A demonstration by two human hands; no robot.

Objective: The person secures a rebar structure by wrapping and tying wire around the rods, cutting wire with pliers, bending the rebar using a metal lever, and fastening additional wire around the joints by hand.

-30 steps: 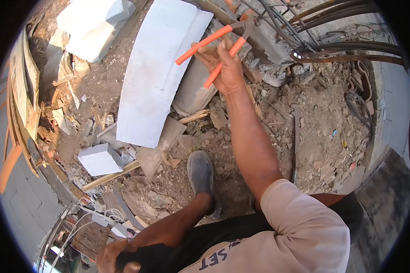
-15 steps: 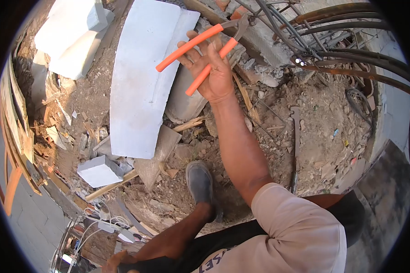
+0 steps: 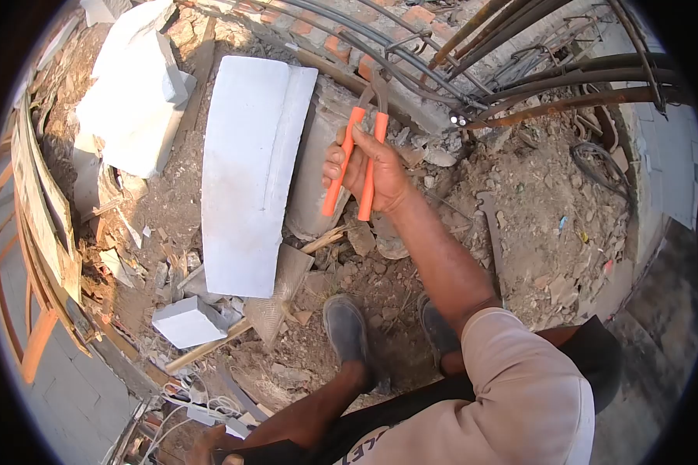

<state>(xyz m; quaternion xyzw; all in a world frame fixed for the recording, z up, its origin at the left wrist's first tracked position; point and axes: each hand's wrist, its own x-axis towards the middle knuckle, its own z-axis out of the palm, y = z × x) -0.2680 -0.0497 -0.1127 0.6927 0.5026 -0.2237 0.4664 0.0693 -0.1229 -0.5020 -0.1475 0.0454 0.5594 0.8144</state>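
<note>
My right hand (image 3: 368,170) is wrapped round the orange-handled pliers (image 3: 374,147), whose dark metal head points up near the steel bars. Its fingers curl over the left handle, and the right handle crosses the palm. To the left of the hand lies a long white panel (image 3: 248,178), not touched by it. At the bottom left my left hand (image 3: 209,448) is partly visible beside my knee; its fingers are too cut off and blurred to read.
Bent rusty steel bars (image 3: 566,105) spread across the top right. White blocks (image 3: 132,101) lie at the upper left, with a small white block (image 3: 189,322) below. Splintered wood (image 3: 46,201) stands at the left edge. Rubble and a metal bar (image 3: 492,232) lie to the right.
The pliers' handles have come closer together and turned more upright as my right fingers curled round them. The view has shifted, and a second shoe now shows.
</note>
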